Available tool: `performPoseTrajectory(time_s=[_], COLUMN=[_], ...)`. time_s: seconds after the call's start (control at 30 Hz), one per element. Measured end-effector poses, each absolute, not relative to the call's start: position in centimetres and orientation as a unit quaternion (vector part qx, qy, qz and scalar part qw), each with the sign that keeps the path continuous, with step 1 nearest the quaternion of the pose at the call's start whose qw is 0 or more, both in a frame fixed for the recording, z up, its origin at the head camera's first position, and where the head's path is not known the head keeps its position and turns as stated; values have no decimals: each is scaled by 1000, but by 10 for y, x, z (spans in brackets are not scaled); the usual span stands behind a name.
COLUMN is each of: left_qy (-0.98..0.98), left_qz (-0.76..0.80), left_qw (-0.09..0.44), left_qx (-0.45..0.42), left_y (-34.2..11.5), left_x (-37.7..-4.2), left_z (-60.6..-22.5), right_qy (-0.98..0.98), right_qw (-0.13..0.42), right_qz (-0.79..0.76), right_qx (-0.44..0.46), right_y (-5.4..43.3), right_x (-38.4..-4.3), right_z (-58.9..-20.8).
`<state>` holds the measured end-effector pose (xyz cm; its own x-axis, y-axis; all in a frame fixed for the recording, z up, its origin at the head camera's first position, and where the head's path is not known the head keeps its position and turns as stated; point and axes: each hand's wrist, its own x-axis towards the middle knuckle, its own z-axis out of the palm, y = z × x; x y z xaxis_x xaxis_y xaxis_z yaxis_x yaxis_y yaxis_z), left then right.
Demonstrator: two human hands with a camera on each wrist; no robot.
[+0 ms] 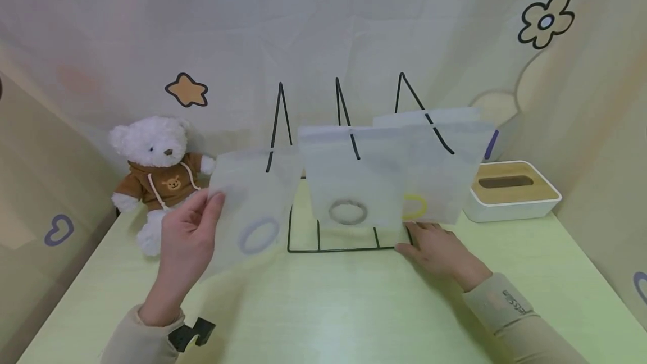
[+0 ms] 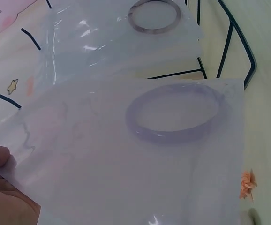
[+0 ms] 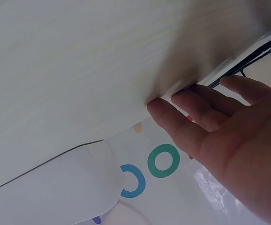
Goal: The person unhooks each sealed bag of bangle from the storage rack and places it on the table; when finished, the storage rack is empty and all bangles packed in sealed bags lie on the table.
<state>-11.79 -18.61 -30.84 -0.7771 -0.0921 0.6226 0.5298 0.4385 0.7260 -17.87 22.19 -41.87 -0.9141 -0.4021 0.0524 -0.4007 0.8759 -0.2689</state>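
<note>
My left hand (image 1: 187,240) pinches the side edge of a clear bag (image 1: 229,184) between thumb and fingers. A pale lilac bangle (image 2: 131,117) lies inside it, and the bag's upper part is on the left hook of a black wire rack (image 1: 328,250). From the middle hook hangs another clear bag (image 1: 354,176) with a brownish-grey bangle (image 1: 349,222). Further right, a bag (image 1: 450,178) with a yellow ring (image 1: 423,206) partly overlaps one behind it. My right hand (image 1: 440,251) rests at the rack's front right corner, its extended fingers (image 3: 173,122) touching the table.
A white teddy bear (image 1: 156,139) in a brown hoodie sits at the left, behind my left hand. A white tissue box (image 1: 510,209) with a wooden top stands at the right. Patterned cloth (image 1: 328,32) hangs behind the table (image 1: 323,313).
</note>
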Motion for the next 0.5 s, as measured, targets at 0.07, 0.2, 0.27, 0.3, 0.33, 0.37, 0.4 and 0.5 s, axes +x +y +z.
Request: performPoseTrajectory(time_s=[0.07,0.2,0.27,0.3,0.33,0.37,0.4,0.5], left_qy=[-795,-798,-797,-799,-800,-801,-803,-808], left_qz=[-507,-507,-509,-508,-507,-506,-504,-498], left_qw=[304,301,298,297,297,296,296,296], left_qx=[-134,-129,-128,-127,-124,-121,-118,-108], left_y=[-187,-187,-188,-188,-188,-188,-189,-190], left_x=[-116,-113,-111,-111,-110,-109,-109,-107], left_z=[-308,-306,-305,-305,-304,-304,-304,-304], right_qy=[968,967,967,967,968,968,968,968], right_qw=[-1,-3,-1,1,4,5,6,7], right_qz=[-138,-141,-141,-140,-139,-138,-137,-135], right_qx=[-211,-213,-212,-211,-210,-210,-209,-211], right_y=[222,222,221,221,221,221,221,221], right_x=[-179,-179,-179,-179,-179,-179,-179,-180], right_z=[-418,-417,-417,-417,-417,-417,-417,-417])
